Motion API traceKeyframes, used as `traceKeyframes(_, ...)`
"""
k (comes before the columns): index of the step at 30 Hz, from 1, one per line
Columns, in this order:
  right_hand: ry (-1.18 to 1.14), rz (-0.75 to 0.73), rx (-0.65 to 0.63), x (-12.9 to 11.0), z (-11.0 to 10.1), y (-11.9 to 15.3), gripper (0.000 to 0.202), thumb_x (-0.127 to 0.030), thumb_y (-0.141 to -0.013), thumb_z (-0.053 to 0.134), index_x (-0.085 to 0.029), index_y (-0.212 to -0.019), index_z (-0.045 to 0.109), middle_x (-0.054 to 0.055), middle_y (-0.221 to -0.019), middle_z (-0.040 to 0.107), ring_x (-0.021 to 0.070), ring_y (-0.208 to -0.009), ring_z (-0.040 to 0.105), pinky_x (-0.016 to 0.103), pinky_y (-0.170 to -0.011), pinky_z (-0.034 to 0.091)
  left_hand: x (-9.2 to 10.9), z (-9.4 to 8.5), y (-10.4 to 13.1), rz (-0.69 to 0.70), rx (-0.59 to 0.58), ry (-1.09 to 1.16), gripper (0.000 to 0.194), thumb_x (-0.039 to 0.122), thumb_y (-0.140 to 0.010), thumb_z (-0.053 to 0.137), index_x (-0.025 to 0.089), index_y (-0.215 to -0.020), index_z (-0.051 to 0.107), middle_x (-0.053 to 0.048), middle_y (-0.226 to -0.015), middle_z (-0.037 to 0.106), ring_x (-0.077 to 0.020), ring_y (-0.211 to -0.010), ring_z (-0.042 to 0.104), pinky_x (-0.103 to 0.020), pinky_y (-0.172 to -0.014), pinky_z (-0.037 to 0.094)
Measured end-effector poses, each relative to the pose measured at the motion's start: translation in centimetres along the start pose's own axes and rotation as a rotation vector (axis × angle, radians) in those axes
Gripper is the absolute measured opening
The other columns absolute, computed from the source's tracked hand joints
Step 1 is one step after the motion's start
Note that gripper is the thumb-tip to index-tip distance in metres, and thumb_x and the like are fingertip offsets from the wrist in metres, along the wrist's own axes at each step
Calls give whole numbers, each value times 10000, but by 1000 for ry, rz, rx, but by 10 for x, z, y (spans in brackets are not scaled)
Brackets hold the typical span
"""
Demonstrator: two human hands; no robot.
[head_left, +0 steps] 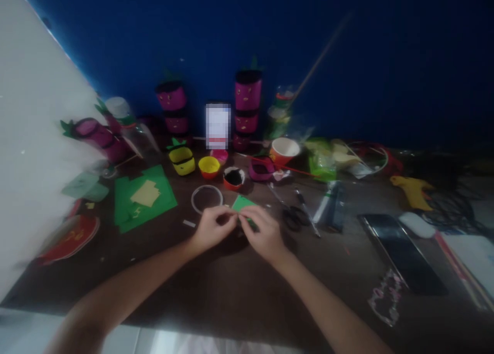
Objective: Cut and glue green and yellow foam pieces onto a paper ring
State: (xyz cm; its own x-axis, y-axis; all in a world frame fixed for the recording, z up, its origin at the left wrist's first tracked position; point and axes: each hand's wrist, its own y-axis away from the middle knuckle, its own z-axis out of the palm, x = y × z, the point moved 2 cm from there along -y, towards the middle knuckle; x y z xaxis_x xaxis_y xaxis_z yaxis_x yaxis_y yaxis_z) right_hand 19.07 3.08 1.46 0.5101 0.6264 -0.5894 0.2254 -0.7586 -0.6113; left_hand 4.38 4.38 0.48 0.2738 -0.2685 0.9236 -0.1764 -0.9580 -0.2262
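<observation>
Centrally, just below the middle of the frame, the left hand (211, 228) and right hand (262, 233) meet over the dark tabletop (231, 287), fingers pinched closed on a small green paper piece (243, 204). A white ring (207, 198) lies just above the left hand. Scissors (291, 212) rest right of the right hand. A green sheet (144, 199) lies at centre left.

Desk (239, 292): dark wood-look surface, matt. Green sheets (142, 197): matt paper. Phone (401, 251), lower right: glossy glass face.
</observation>
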Motion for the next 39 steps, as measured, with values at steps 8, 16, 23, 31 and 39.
traceKeyframes(8,-57,62,-4,2,1,-2,125,-100,-830,517,-197,-845,596,47,-826,636,159,-809,614,301,-742,520,1,0,0,35,-15,-25,121,183,-759,559,124,-733,662,-21,-635,642,-97,-565,549,-189,-554,425)
traceKeyframes(16,-77,118,-12,4,1,-3,109,-125,-837,511,-195,-799,586,42,-803,635,152,-771,612,291,-716,512,2,0,0,34,-10,-58,122,188,-760,555,132,-719,655,-14,-627,631,-99,-566,539,-197,-559,423)
traceKeyframes(23,-78,182,-11,6,2,-3,94,-158,-841,511,-197,-789,578,38,-788,632,152,-748,605,283,-698,502,-1,0,1,17,-5,-38,118,192,-759,558,134,-727,656,-13,-637,635,-95,-567,544,-191,-555,428)
traceKeyframes(31,-72,225,14,6,-1,-5,104,-184,-822,514,-194,-757,595,38,-773,642,157,-723,607,281,-686,494,0,0,0,-13,1,-16,114,192,-753,561,133,-719,652,-14,-644,644,-97,-574,556,-189,-556,433)
traceKeyframes(39,20,224,62,16,-6,-5,107,-196,-832,516,-195,-737,565,30,-725,606,153,-683,580,270,-644,479,-4,1,1,-20,15,-12,116,197,-754,562,131,-723,652,-15,-636,637,-99,-568,550,-195,-548,428)
